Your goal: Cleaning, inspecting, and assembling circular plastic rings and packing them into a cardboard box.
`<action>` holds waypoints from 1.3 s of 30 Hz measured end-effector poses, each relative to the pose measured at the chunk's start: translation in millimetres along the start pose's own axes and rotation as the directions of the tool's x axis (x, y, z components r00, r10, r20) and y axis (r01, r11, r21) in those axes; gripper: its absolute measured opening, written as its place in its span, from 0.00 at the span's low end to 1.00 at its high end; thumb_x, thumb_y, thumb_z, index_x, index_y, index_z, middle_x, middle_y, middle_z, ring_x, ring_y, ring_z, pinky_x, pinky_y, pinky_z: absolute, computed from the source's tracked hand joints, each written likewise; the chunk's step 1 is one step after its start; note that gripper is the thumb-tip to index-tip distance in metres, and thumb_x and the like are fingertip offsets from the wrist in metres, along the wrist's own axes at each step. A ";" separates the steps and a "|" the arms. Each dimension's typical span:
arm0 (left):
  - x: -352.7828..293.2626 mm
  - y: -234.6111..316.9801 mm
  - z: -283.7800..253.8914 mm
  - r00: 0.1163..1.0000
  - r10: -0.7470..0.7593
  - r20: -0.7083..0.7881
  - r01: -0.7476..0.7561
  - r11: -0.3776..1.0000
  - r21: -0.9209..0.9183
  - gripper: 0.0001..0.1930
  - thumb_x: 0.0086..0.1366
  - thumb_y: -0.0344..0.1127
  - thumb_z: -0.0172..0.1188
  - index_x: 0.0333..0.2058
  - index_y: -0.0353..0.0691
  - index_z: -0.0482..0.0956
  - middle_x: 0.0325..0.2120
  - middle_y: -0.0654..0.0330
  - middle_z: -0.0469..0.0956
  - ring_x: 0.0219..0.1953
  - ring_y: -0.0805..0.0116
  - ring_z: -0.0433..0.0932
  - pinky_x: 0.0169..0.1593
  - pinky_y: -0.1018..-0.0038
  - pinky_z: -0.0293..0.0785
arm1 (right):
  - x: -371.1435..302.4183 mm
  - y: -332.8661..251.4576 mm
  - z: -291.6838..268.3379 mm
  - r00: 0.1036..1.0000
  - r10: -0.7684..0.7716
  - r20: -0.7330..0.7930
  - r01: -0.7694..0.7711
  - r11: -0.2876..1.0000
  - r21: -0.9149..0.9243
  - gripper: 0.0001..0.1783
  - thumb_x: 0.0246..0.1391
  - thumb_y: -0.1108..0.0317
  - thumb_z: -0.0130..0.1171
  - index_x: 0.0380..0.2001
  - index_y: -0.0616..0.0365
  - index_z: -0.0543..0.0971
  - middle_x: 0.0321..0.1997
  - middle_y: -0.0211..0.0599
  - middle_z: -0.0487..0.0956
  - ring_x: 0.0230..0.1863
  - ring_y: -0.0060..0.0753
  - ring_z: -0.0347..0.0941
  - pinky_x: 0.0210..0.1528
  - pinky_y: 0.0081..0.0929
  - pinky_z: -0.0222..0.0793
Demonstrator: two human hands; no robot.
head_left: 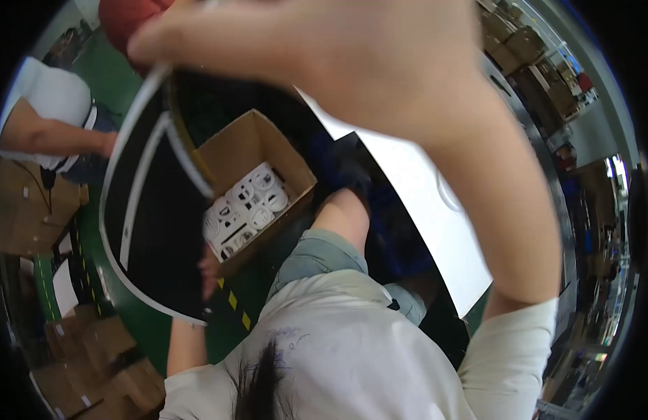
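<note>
A large dark panel with a pale, curved rim (159, 224) stands tilted on my left side, a light strip running along its face. My left hand (208, 274) grips its lower inner edge, and part of the hand is hidden behind the panel. Very near the camera, my right hand (324, 52) reaches across the top, blurred. Its thumb lies at the panel's upper end, and the other fingers run out of view. An open cardboard box (250, 140) is beside the panel, holding several white round parts (257, 199) in a white tray.
At the left, a person in a white top (54, 94) has a hand near the panel's outer rim. Something red (124, 24) shows at the top. A white sheet-like surface (422, 210) lies to my right. Stacked cardboard boxes (93, 343) stand at lower left; laden shelves (548, 84) line the right.
</note>
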State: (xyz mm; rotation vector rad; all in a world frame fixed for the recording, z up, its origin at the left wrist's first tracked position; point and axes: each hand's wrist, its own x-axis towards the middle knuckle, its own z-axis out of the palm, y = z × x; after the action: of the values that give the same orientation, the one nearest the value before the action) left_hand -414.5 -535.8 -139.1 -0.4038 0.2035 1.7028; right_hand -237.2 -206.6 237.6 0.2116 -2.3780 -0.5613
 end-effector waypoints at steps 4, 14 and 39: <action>-90.4 69.8 -70.9 0.693 0.700 -0.174 -0.357 0.542 0.761 0.23 0.70 0.37 0.49 0.62 0.41 0.63 0.53 0.59 0.70 0.52 0.63 0.71 0.58 0.69 0.67 | -50.9 -65.7 116.0 0.996 0.083 -0.030 -0.075 0.978 0.196 0.28 0.48 0.65 0.57 0.54 0.28 0.75 0.50 0.40 0.79 0.48 0.45 0.79 0.38 0.29 0.79; -104.8 104.8 -79.8 0.567 0.820 -0.080 0.057 0.058 0.997 0.33 0.64 0.25 0.55 0.66 0.35 0.54 0.63 0.55 0.62 0.62 0.62 0.63 0.65 0.71 0.55 | -226.3 -190.2 317.1 0.742 0.179 0.646 -0.495 0.796 0.348 0.29 0.54 0.69 0.54 0.60 0.34 0.72 0.63 0.41 0.71 0.61 0.49 0.69 0.59 0.38 0.68; 204.0 152.5 -247.4 0.256 0.878 -0.405 0.811 0.033 0.584 0.50 0.61 0.51 0.61 0.67 0.29 0.39 0.64 0.38 0.57 0.64 0.45 0.62 0.66 0.63 0.59 | -299.4 -122.2 30.0 0.434 0.664 0.608 -0.898 0.374 0.232 0.20 0.35 0.83 0.53 0.33 0.53 0.81 0.38 0.40 0.81 0.38 0.42 0.79 0.37 0.33 0.73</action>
State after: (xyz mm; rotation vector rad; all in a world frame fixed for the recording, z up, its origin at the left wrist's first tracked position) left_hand -552.8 -463.7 -458.0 -0.2026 2.5383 0.3846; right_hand -29.3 -217.7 -11.6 -0.9516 -2.5777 0.6434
